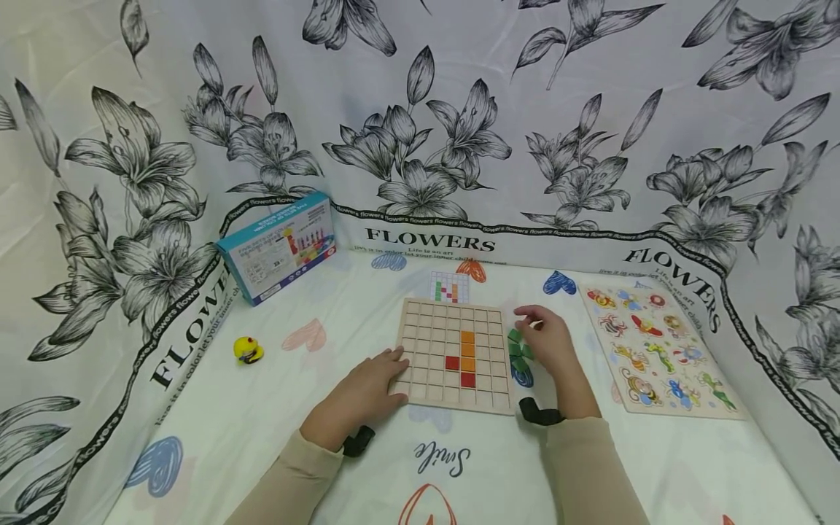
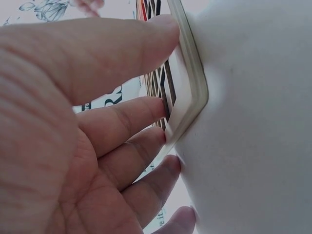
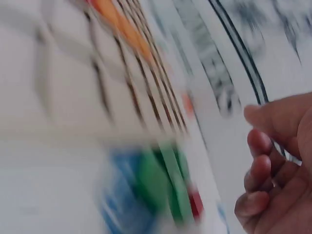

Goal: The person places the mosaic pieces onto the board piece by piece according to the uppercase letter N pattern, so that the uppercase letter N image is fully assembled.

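A wooden grid board (image 1: 426, 332) lies in front of the person. On it stand a column of orange blocks (image 1: 467, 350), a red block (image 1: 468, 380) below them and another red block (image 1: 452, 363) to the left. My left hand (image 1: 367, 386) rests at the board's left edge; its thumb and fingertips touch the rim in the left wrist view. To the right of the board my right hand (image 1: 547, 339) hovers with loosely bent fingers, nothing visible between them. Green blocks (image 1: 516, 343) lie beside it; the right wrist view is blurred, with a bit of red (image 3: 196, 202) by the green.
A small pattern card (image 1: 449, 286) lies behind the board. On the right is a wooden insect puzzle board (image 1: 663, 350). A yellow rubber duck (image 1: 247, 349) and a blue-edged box (image 1: 278, 248) stand on the left. Flower-printed cloth (image 1: 420, 146) hangs at the back and sides.
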